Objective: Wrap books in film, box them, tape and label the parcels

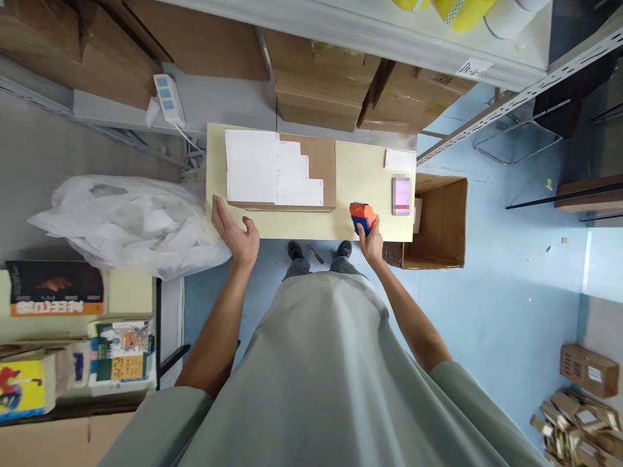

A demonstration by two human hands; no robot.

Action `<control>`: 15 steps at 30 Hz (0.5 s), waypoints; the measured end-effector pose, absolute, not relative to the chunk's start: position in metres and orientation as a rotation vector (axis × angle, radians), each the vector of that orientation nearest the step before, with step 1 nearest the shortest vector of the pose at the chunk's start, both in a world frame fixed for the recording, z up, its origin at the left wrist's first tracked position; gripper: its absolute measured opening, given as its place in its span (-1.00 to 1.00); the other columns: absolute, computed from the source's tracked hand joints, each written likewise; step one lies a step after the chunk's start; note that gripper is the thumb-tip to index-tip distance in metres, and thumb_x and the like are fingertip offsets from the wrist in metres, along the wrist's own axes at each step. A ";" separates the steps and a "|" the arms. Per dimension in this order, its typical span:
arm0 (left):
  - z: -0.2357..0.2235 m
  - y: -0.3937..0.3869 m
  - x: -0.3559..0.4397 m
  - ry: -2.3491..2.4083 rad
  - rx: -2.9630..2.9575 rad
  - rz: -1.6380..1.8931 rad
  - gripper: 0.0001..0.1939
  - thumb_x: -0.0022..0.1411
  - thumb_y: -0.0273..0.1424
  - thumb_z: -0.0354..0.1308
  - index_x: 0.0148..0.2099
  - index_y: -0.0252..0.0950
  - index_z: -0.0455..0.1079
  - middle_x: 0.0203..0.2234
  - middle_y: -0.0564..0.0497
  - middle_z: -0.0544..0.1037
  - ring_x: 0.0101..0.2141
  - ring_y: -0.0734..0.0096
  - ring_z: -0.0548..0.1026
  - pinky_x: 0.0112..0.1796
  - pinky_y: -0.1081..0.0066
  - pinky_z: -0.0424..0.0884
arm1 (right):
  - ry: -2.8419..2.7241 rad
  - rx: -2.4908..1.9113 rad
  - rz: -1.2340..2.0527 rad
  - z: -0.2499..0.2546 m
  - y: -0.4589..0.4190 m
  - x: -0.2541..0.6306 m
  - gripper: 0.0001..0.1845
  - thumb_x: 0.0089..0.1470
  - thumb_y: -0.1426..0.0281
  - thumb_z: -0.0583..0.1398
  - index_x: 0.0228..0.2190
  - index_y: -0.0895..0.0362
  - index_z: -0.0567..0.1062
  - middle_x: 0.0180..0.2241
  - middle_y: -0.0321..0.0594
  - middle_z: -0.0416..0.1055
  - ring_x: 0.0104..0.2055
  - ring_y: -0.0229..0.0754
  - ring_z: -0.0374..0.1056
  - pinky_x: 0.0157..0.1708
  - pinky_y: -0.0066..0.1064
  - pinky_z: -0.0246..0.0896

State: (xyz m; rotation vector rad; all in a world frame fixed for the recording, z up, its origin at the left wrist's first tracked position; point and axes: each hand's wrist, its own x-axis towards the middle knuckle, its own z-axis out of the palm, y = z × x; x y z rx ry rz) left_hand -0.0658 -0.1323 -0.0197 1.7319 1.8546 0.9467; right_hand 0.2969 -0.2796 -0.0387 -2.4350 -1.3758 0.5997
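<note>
your right hand (pixel 371 244) is closed on the orange-and-blue tool (pixel 363 212)

the pale yellow table (pixel 365 175) spreads before you, and you stand at its near edge. the translucent plastic bag (pixel 141 227) bulges at its left end, near your left forearm. off the right end, the open carton (pixel 445 220) sits partly hidden by the tabletop. on the table, left of the middle, lies the cardboard box (pixel 324 162), with the white sheets (pixel 253 165) covering most of its top in a stepped outline.

your left hand (pixel 242 241) holds nothing; its thumb stands apart from the fingers, which reach over the table's near left corner, just beside the box. your right hand is at the near edge, its fingers and thumb clamped on the tool, which juts out beyond your fingertips, away from you. the tool is right of the box and apart from it; you cannot tell whether it touches the tabletop. farther right lies the pink-screened phone (pixel 402 196), and just beyond that, the small white card (pixel 400 159).
</note>
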 end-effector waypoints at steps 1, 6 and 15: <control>-0.013 -0.137 -0.056 1.816 1.795 0.952 -0.21 0.52 -0.22 0.15 0.65 -0.35 0.08 0.63 -0.29 0.12 0.63 -0.14 -0.02 0.61 -0.06 -0.10 | -1.480 -2.497 0.609 -0.036 -0.290 0.307 -0.14 0.57 -0.17 -0.11 0.37 0.34 0.24 -0.09 0.21 0.68 -0.17 0.12 0.69 -0.23 -0.25 0.46; 0.017 -0.138 0.019 1.486 2.060 0.765 -0.32 0.51 -0.10 0.15 0.56 -0.17 0.30 0.59 -0.21 0.24 0.64 -0.15 -0.03 0.60 -0.24 -0.18 | -2.089 -2.381 0.678 -0.022 -0.301 0.341 -0.19 0.57 -0.17 -0.05 0.25 0.36 0.31 -0.13 0.25 0.67 -0.11 0.19 0.65 -0.14 -0.19 0.47; 0.003 -0.119 0.080 1.194 2.321 0.659 -0.47 0.63 -0.08 -0.04 0.43 -0.10 0.49 0.47 -0.11 0.46 0.55 0.01 0.26 0.54 -0.12 0.12 | -2.602 -2.117 0.552 -0.025 -0.245 0.345 -0.31 0.65 0.02 -0.22 0.23 0.40 0.27 -0.09 0.31 0.67 -0.05 0.22 0.62 -0.07 -0.18 0.35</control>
